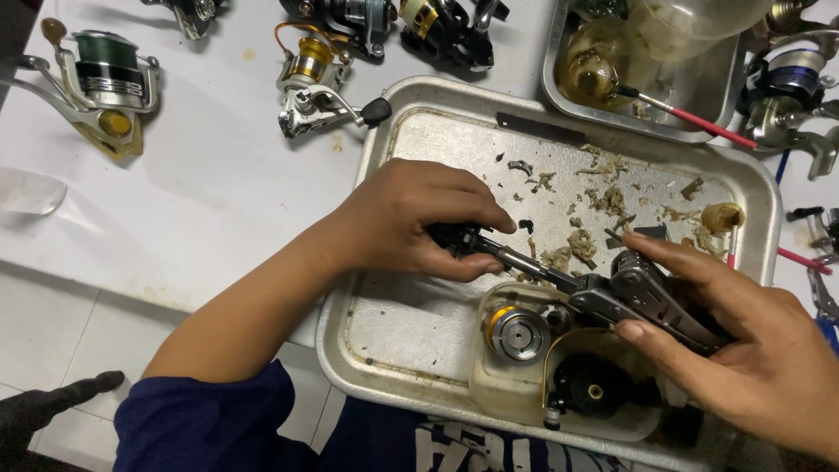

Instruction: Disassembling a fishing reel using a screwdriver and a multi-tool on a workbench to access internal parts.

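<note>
Nearest, at five o'clock: right hand (752, 350), fingers pinching grey reel body (651, 301) over metal tray (419, 114). At nine o'clock, left hand (411, 218) curled tight round black crank handle (472, 240). Probably stiff, weighty, greasy-slick; best gripped by body.

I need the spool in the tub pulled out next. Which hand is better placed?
Probably the left hand: it only pinches the handle end, and the gold-rimmed spool lies just below it. The right hand clamps the reel body, steadying it.
</note>
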